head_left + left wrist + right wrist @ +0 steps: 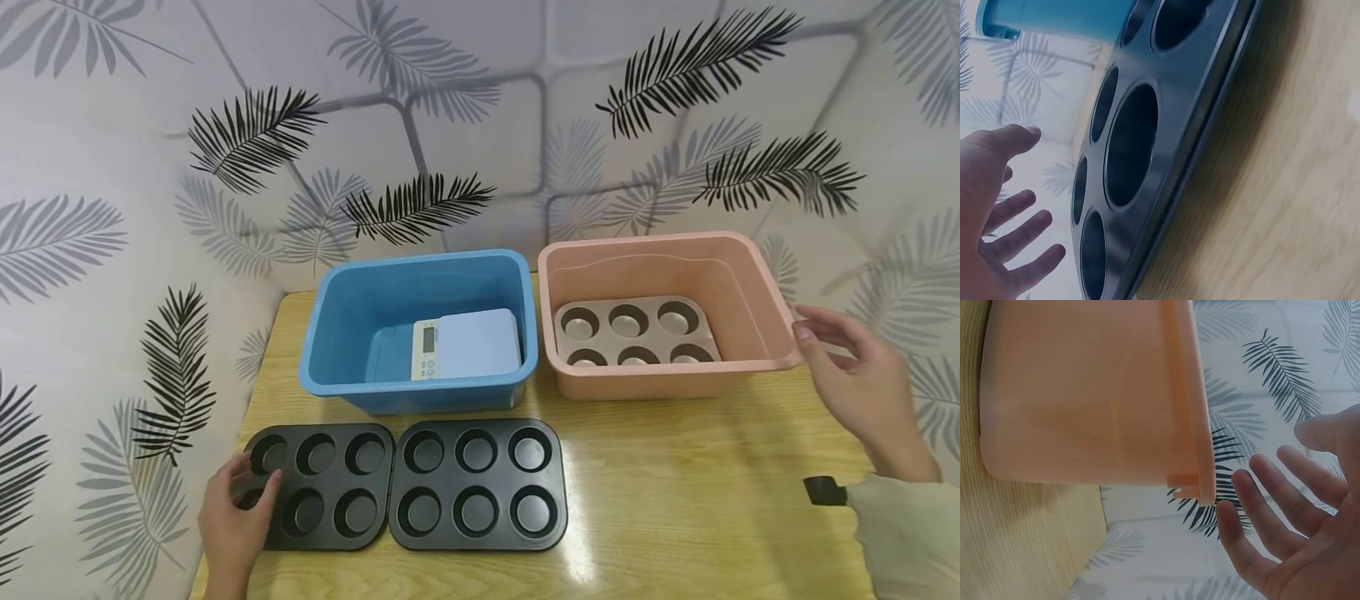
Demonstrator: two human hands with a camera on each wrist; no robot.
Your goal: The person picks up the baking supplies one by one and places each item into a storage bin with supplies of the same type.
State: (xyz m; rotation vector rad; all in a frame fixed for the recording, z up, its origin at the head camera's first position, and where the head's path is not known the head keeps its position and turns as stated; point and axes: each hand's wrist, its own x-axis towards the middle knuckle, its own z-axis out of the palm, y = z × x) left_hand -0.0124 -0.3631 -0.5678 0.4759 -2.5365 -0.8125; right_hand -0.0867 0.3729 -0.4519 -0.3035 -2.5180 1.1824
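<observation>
My left hand hovers over the left end of a dark muffin pan, its fingers loosely bent and holding nothing. In the left wrist view, that hand appears apart from the pan. A second dark muffin pan lies flat to its right, edge to edge. Beside the right rim of a pink plastic bin is my right hand. The right wrist view shows this hand with spread, relaxed fingers near the bin's rim, gripping nothing. Inside the bin sits a rose-gold muffin pan.
A blue plastic bin stands left of the pink one, behind the dark pans. It holds a white kitchen scale with a small display. Under everything is a wooden table. Leaf-patterned fabric rises behind the table and at its left.
</observation>
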